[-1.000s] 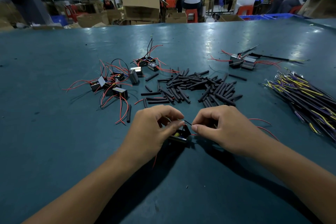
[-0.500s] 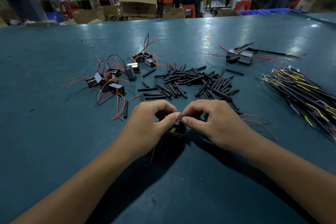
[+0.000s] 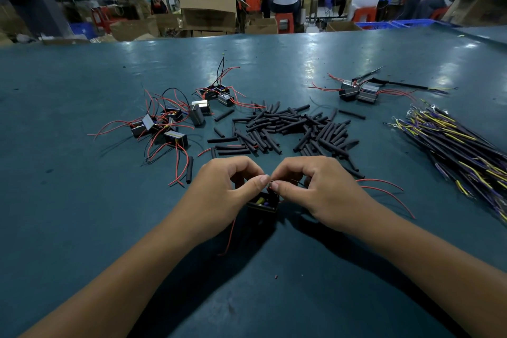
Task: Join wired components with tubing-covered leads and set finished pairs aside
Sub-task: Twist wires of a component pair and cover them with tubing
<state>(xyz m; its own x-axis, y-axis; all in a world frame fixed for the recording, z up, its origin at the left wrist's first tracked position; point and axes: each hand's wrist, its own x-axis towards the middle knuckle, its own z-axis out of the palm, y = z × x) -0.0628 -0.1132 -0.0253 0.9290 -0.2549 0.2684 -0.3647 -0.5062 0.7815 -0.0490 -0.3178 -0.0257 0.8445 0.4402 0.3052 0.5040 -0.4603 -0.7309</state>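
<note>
A small black box component (image 3: 264,202) with red wires sits on the teal table between my hands. My left hand (image 3: 223,189) curls over its left side, thumb pinching a thin wire lead at the top. My right hand (image 3: 315,189) pinches the same lead from the right, thumb tip against my left thumb. Two red wires (image 3: 384,189) trail out to the right from under my right hand. Black tubing pieces (image 3: 288,129) lie heaped just beyond my hands.
Loose wired components (image 3: 164,126) lie tangled at the left. Two components (image 3: 356,92) with a tubing-covered lead rest at the far right. A bundle of black, yellow and purple leads (image 3: 461,148) lies along the right edge. People sit at benches beyond the table.
My two hands have closed together over the component, thumbs now meeting on the lead. The component stays in the same spot on the table.
</note>
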